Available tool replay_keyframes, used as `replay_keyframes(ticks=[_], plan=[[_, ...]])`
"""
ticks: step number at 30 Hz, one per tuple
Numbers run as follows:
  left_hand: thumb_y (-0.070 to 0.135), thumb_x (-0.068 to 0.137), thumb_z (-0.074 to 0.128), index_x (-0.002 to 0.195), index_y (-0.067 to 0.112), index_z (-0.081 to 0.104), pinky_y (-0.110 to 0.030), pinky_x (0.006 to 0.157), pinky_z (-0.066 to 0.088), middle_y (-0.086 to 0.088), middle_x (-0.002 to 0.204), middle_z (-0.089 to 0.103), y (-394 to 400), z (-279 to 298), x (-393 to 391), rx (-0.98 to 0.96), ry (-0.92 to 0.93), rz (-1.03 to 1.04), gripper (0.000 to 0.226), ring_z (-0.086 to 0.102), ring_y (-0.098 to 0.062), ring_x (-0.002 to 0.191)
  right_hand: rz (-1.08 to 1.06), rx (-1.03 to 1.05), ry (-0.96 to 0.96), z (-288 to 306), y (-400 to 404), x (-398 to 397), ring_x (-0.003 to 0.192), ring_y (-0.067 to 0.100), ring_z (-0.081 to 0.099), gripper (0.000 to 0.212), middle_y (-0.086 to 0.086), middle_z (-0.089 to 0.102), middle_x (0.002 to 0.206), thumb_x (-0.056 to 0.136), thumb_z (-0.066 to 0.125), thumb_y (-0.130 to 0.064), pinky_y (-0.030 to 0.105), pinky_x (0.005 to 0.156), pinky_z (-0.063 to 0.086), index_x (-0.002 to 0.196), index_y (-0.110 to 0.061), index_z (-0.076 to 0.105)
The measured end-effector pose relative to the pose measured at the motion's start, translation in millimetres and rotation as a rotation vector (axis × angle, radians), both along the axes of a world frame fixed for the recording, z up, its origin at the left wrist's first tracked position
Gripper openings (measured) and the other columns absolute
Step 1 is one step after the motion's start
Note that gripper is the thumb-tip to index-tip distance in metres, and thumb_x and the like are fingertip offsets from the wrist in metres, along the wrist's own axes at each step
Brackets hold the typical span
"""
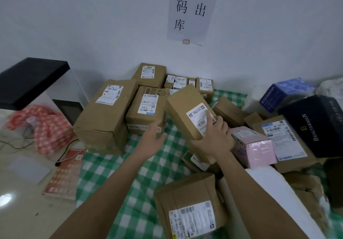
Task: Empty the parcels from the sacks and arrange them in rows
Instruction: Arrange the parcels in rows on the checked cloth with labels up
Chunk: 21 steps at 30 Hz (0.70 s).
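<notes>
On your far left, the big box (104, 114) stands at the head of the row on the checked cloth (118, 173), with a medium box (146, 108) just beside it. Your left hand (151, 142) hovers in front of that medium box, fingers straight and holding nothing — ready to steady whatever comes next.

Your right hand (213, 136) grips the long box (189, 110) by its near end, fingers curled up over the label, the box tilted above the cloth. It looks stiff and, since one hand carries it, probably light. The cardboard should be dry and easy to grip; take the far end with your free hand and lower it flat.

Further right, the pink box (254, 146) and the black box (313, 125) lie jumbled — likely firmer, so lift them by their sides.
</notes>
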<state>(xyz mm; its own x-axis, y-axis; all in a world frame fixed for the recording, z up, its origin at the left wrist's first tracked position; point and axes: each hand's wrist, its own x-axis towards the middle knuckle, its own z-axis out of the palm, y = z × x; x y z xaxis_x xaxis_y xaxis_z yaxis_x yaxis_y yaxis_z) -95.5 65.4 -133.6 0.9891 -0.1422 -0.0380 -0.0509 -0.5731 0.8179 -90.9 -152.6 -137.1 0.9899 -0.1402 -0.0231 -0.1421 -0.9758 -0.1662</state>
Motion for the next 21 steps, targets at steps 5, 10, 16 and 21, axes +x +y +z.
replay_keyframes(ticks=[5, 10, 16, 21], plan=[[0.033, 0.087, 0.065, 0.152, 0.030, -0.005, -0.042, 0.116, 0.000, 0.004, 0.157, -0.021, 16, 30, 13, 0.221, -0.219, -0.034, 0.096, -0.017, -0.018, 0.145, 0.236, -0.133, -0.085, 15, 15, 5, 0.142, 0.037, 0.012, 0.121, 0.014, 0.010, 0.153, 0.065, 0.061, -0.078, 0.061, 0.115, 0.008, 0.150, -0.033, -0.013], [0.059, 0.072, 0.071, 0.147, 0.027, -0.026, -0.050, 0.114, -0.017, -0.003, 0.152, -0.037, 26, 53, 31, 0.690, -0.325, -0.304, 0.126, -0.037, -0.022, 0.138, 0.443, -0.292, -0.073, 29, 25, 6, 0.144, 0.035, 0.001, 0.119, 0.013, 0.001, 0.157, 0.071, 0.062, -0.073, 0.060, 0.115, -0.005, 0.146, -0.035, -0.022], [0.069, 0.063, 0.071, 0.148, 0.015, -0.024, -0.052, 0.109, -0.018, -0.009, 0.157, -0.024, 22, 47, 33, 0.958, -0.334, -0.421, 0.139, -0.023, -0.028, 0.144, 0.660, -0.454, -0.094, 45, 33, 12, 0.144, 0.035, 0.003, 0.122, 0.016, 0.004, 0.157, 0.071, 0.070, -0.063, 0.058, 0.113, -0.009, 0.145, -0.034, -0.021], [0.075, 0.057, 0.070, 0.149, 0.011, -0.017, -0.056, 0.117, 0.002, -0.007, 0.157, 0.004, 19, 33, 23, 0.946, -0.324, -0.402, 0.142, 0.006, -0.028, 0.145, 0.763, -0.530, -0.085, 45, 33, 16, 0.144, 0.037, 0.008, 0.121, 0.018, 0.011, 0.156, 0.069, 0.074, -0.057, 0.058, 0.113, -0.006, 0.148, -0.031, -0.014]])
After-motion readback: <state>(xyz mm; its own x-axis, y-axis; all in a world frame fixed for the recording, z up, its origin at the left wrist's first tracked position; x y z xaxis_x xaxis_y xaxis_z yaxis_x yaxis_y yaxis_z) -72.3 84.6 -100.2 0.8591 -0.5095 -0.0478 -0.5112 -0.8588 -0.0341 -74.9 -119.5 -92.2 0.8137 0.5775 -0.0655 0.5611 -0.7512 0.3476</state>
